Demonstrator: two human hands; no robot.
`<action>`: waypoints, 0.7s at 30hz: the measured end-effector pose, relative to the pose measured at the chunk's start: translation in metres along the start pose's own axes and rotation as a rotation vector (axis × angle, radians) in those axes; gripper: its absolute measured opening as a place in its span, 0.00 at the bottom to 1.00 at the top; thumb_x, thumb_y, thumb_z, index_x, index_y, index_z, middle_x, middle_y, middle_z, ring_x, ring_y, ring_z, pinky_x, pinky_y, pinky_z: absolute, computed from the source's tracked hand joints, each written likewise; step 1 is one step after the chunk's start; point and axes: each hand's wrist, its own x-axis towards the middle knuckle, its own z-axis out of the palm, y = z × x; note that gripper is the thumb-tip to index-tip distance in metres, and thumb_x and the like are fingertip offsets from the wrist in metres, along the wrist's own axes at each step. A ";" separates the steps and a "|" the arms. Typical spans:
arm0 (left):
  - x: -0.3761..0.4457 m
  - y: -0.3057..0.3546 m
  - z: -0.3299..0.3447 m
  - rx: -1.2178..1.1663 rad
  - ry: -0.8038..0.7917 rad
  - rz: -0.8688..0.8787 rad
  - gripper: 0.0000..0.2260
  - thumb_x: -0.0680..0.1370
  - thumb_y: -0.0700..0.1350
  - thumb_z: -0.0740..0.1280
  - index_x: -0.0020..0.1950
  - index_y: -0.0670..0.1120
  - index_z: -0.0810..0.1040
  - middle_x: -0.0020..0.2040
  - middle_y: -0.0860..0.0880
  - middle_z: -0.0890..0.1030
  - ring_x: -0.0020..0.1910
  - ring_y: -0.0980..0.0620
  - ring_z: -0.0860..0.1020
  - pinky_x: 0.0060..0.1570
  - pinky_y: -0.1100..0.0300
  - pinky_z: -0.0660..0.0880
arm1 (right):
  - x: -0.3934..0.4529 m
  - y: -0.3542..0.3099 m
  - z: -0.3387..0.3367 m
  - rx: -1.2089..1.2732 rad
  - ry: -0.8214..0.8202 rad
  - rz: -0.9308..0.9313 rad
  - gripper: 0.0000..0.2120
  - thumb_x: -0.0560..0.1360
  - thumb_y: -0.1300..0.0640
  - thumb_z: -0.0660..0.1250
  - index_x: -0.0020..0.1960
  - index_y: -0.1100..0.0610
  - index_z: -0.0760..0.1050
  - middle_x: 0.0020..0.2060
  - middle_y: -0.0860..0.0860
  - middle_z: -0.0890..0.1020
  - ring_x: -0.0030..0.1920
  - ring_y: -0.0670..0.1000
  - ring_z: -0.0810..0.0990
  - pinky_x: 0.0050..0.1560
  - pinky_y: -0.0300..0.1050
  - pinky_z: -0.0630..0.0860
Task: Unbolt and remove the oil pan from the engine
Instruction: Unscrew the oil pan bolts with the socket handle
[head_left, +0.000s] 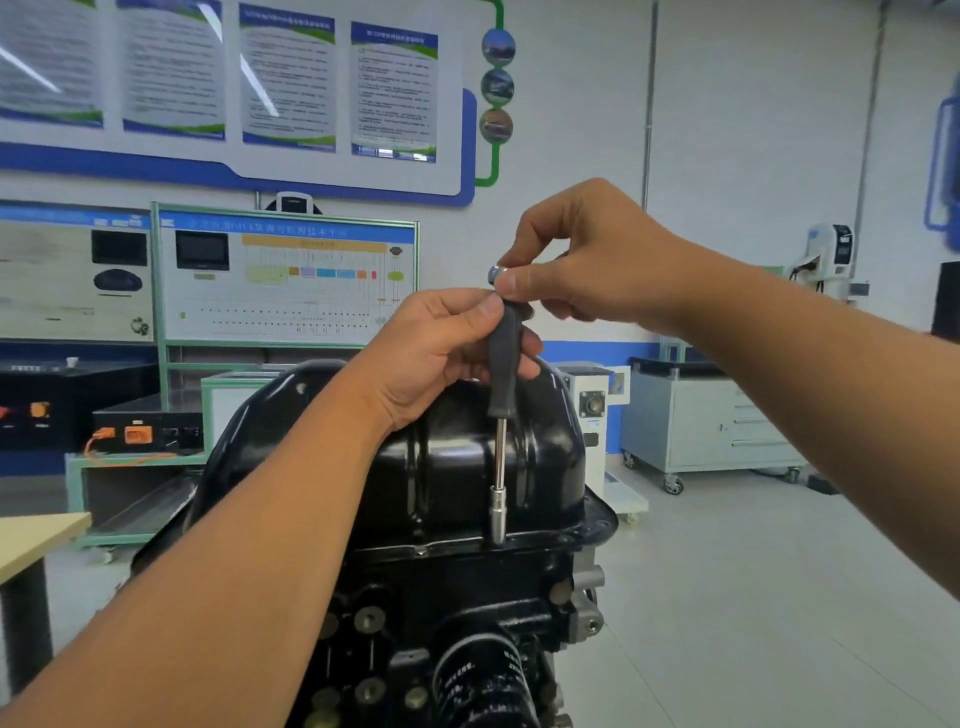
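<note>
The left hand (441, 353) holds the black driver handle (504, 364) in a closed grip, its socket (497, 514) on the oil pan (467, 467) flange, while the right hand (582, 260) pinches its top.

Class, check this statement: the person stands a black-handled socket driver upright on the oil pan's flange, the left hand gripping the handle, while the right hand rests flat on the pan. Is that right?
Not quite. In the head view the right hand is not on the oil pan; it pinches the top of the socket driver, above the left hand gripping the handle. The rest stands.
</note>
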 end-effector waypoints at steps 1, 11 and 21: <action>0.000 0.000 0.000 0.000 0.009 0.004 0.13 0.82 0.47 0.64 0.50 0.47 0.88 0.48 0.39 0.87 0.43 0.42 0.87 0.43 0.52 0.83 | 0.000 -0.001 -0.001 -0.022 0.007 0.004 0.08 0.76 0.64 0.76 0.46 0.69 0.82 0.27 0.48 0.80 0.26 0.49 0.73 0.25 0.40 0.68; 0.001 -0.001 -0.003 0.008 0.003 0.001 0.12 0.84 0.45 0.61 0.53 0.44 0.84 0.48 0.39 0.87 0.44 0.43 0.87 0.45 0.51 0.83 | 0.000 -0.001 -0.006 -0.074 -0.064 -0.006 0.09 0.76 0.63 0.75 0.48 0.70 0.81 0.35 0.61 0.83 0.28 0.51 0.75 0.26 0.46 0.70; 0.001 -0.004 -0.005 0.057 -0.012 0.010 0.12 0.84 0.46 0.62 0.59 0.40 0.81 0.49 0.41 0.87 0.46 0.44 0.87 0.49 0.49 0.84 | 0.014 -0.020 -0.012 -0.288 -0.101 0.113 0.07 0.74 0.57 0.78 0.42 0.61 0.84 0.32 0.58 0.84 0.28 0.49 0.79 0.31 0.44 0.78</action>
